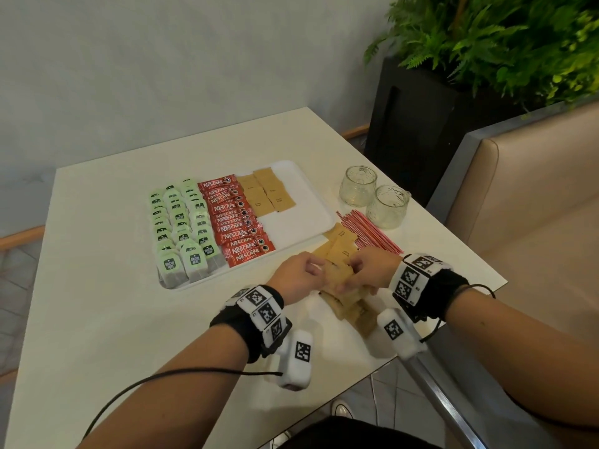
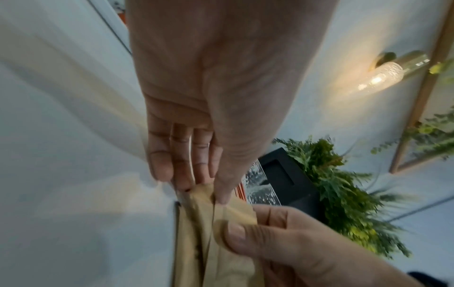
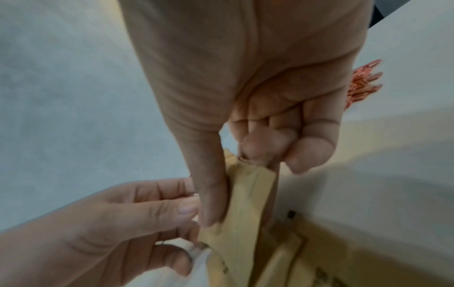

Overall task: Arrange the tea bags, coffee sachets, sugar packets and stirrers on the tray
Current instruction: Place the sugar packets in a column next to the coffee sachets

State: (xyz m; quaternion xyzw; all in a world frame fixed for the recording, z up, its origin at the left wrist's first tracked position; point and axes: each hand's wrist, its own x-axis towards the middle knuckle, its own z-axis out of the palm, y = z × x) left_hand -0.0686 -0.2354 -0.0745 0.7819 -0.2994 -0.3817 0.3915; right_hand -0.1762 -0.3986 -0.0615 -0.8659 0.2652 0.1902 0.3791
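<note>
A white tray [image 1: 311,202] holds rows of green tea bags [image 1: 181,222], red coffee sachets [image 1: 236,218] and a few brown sugar packets [image 1: 265,192]. More brown sugar packets [image 1: 340,247] lie on the table in front of the tray. Both hands meet over this pile. My left hand [image 1: 303,270] pinches a small stack of sugar packets [image 2: 209,205] between thumb and fingers. My right hand [image 1: 363,270] pinches the same stack [image 3: 248,194] from the other side. Red-striped stirrers [image 1: 366,231] lie beside the tray on the right.
Two empty glass cups [image 1: 372,196] stand to the right of the tray. The table's right edge [image 1: 470,296] runs close by my right wrist. A beige seat [image 1: 534,205] and a black planter with ferns [image 1: 421,124] stand beyond it.
</note>
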